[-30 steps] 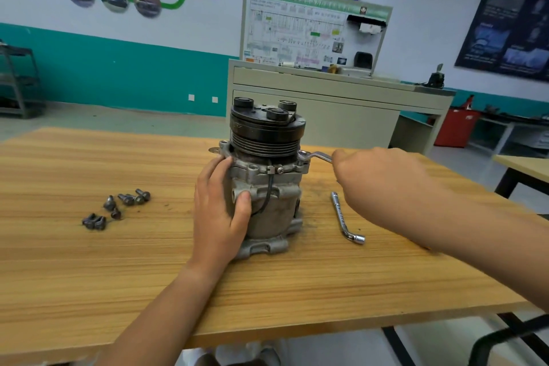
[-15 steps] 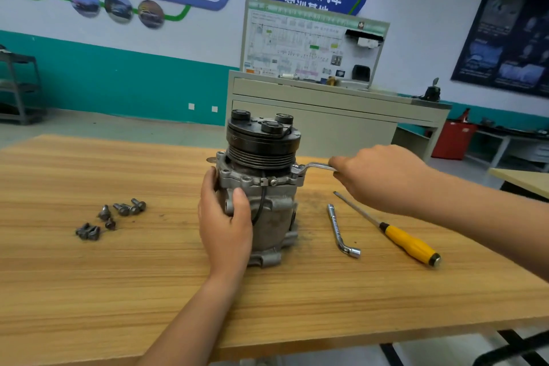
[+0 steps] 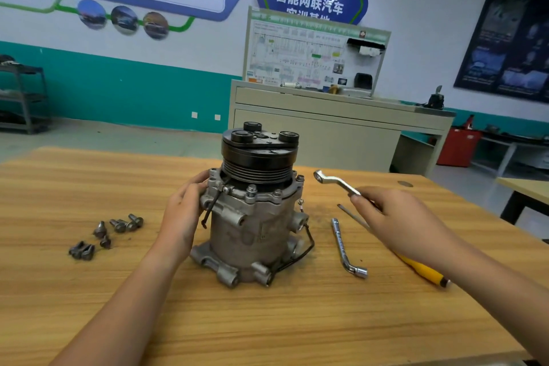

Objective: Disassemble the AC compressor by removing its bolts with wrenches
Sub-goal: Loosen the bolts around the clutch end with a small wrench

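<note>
Nearest the camera on the light wooden surface (image 3: 267, 321), one yellow-handled screwdriver (image 3: 421, 272) is lying on the right, partly hidden under the right forearm. One silver L-shaped socket wrench (image 3: 341, 244) is lying just left of it. Over on the left, the loose grey bolts (image 3: 118, 225) are sitting in a little cluster. I'm counting six, maybe seven, since they're bunched up.

The one grey metal AC compressor with the black pulley on top (image 3: 255, 226) is standing upright mid-surface. The left hand (image 3: 181, 217) is gripping its upper flange on the left side. The right hand (image 3: 398, 223) is holding one silver offset ring wrench (image 3: 332, 181) by the shank, with its ring end hanging in the air just right of the compressor, not touching it.

Compared with half a second ago, the ring is now off the flange bolt it was sitting on. The compressor is turned, so the black wire is now facing left, and the left hand has moved up from the front of the body. One beige cabinet (image 3: 326, 128) is standing behind.
</note>
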`<state>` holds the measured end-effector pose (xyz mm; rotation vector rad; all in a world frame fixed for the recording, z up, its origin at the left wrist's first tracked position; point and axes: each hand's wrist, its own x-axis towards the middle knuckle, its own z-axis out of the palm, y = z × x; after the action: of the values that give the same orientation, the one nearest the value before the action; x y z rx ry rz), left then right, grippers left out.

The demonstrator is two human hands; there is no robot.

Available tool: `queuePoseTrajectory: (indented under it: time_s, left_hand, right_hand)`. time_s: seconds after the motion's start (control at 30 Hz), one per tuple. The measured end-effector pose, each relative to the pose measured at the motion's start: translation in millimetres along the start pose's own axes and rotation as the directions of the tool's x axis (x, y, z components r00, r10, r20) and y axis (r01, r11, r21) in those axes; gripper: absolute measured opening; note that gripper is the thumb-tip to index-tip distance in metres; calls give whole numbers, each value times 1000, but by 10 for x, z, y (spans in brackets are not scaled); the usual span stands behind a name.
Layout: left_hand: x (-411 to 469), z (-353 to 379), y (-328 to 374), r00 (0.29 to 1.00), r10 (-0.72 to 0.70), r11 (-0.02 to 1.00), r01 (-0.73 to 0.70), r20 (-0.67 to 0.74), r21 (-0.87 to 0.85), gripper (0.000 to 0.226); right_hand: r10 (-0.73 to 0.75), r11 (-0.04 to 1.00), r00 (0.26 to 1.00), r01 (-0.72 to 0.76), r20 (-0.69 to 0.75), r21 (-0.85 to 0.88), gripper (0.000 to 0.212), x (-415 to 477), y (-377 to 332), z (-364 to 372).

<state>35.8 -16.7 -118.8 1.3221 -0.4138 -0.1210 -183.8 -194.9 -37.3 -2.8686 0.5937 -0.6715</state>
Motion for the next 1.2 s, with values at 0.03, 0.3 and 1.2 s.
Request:
queuePoseTrajectory:
  time_s: [0.03,0.3,1.2]
  left_hand:
    - [10,0,-7,1000,-7,1000,7,0,-26,32]
    - [15,26,-46,1000,3,994,-6,-23,-112,32]
    - [-24,43,-109,997,27,988,-37,-75,-148,23]
  right_hand:
    - [-20,997,1000,18,-24,-77,27,37,-24,-10]
    - [-158,741,980,199,122,-641,43,249,-290,-88]
    - [-661,713,730,539,-174,-448,24,1138,-58,386]
